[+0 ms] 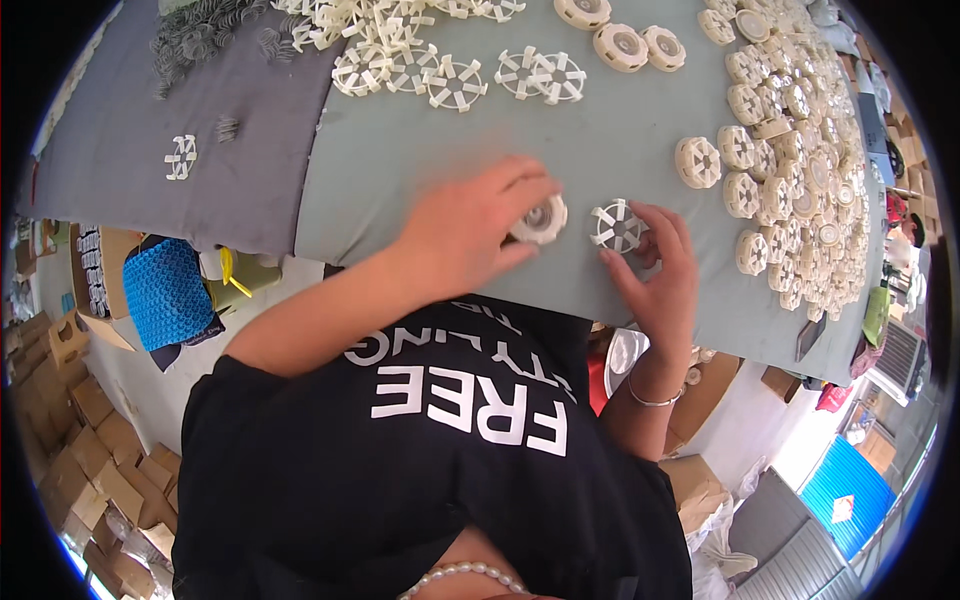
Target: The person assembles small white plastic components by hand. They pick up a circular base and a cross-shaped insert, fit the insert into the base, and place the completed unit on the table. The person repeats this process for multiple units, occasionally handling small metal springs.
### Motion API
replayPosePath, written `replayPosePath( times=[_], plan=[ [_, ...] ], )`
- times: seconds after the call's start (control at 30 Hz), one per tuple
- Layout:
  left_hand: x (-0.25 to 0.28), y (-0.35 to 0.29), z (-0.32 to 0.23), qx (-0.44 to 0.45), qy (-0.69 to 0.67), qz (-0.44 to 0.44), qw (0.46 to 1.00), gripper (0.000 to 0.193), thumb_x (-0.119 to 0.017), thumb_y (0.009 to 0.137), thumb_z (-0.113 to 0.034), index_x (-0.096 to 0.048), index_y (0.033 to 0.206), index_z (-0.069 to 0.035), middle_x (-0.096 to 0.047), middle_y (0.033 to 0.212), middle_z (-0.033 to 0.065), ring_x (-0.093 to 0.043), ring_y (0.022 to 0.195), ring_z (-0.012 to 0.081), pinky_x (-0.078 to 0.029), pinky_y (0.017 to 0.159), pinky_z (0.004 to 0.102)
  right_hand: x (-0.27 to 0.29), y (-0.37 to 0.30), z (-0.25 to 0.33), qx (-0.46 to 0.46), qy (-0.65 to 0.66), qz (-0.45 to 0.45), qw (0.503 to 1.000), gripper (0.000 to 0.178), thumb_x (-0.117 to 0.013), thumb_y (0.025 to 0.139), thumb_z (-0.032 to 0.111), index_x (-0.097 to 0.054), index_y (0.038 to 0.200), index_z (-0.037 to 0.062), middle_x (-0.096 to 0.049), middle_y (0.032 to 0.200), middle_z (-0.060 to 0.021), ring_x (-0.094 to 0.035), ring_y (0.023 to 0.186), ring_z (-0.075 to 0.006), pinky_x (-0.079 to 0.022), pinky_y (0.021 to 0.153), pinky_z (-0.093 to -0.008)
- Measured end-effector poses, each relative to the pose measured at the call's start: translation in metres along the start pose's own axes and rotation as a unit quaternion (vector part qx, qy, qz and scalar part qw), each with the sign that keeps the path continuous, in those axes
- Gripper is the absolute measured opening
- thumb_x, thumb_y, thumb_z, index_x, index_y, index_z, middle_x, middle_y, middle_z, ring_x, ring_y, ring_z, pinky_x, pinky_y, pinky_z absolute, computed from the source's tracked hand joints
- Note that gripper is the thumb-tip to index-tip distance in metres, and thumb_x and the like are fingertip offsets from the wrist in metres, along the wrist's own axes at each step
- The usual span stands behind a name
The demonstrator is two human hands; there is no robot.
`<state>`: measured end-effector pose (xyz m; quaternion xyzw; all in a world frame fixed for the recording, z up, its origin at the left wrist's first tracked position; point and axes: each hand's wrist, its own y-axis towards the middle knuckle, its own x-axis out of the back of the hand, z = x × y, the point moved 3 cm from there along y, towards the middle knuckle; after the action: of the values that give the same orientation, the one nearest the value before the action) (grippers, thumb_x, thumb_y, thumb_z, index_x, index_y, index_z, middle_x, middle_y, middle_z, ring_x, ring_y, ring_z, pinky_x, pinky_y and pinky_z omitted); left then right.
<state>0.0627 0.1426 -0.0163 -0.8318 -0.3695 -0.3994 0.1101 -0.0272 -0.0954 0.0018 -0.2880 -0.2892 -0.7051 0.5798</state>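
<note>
My left hand (475, 225), partly smeared by motion, has its fingers round a cream round plastic part (541, 220) with a grey ringed centre. Close by on the right, my right hand (655, 260) pinches the edge of a white spoked plastic ring (617, 226) between thumb and fingers. The ring is at the tabletop; whether it rests on the cloth I cannot tell. Beyond my right hand sits a single cream round assembly (698, 162) with spokes on its face.
Many cream assemblies (800, 180) crowd the table's right side. Spoked rings (457, 84) lie along the far edge, near three round parts (620, 47). Dark coiled springs (205, 40) are heaped at far left. Another spoked ring (181, 158) lies on the grey cloth (250, 150).
</note>
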Motion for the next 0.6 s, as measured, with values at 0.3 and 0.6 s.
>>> replayPosePath(
  times=[0.3, 0.6],
  plan=[
    [-0.013, -0.018, 0.003, 0.038, -0.202, -0.017, 0.978, 0.060, -0.088, 0.084, -0.017, -0.068, 0.141, -0.016, -0.065, 0.133, 0.0046, -0.065, 0.070, 0.0110, -0.056, 0.068, 0.0280, 0.004, -0.003, 0.011, 0.040, 0.043, -0.018, 0.998, 0.060, -0.087, 0.074, 0.000, -0.071, 0.131, 0.0008, -0.068, 0.117, -0.0080, -0.060, 0.085, -0.0154, -0.054, 0.077, -0.0292],
    [0.003, -0.025, 0.000, 0.095, -0.304, 0.005, 0.948, 0.054, -0.080, 0.096, -0.027, -0.063, 0.143, -0.007, -0.063, 0.135, 0.0106, -0.067, 0.084, 0.0148, -0.057, 0.074, 0.0295, -0.012, -0.002, 0.049, 0.106, 0.083, 0.047, 0.990, 0.057, -0.090, 0.076, 0.006, -0.072, 0.131, 0.0043, -0.069, 0.125, -0.0121, -0.070, 0.093, -0.0240, -0.059, 0.077, -0.0340]
  ],
)
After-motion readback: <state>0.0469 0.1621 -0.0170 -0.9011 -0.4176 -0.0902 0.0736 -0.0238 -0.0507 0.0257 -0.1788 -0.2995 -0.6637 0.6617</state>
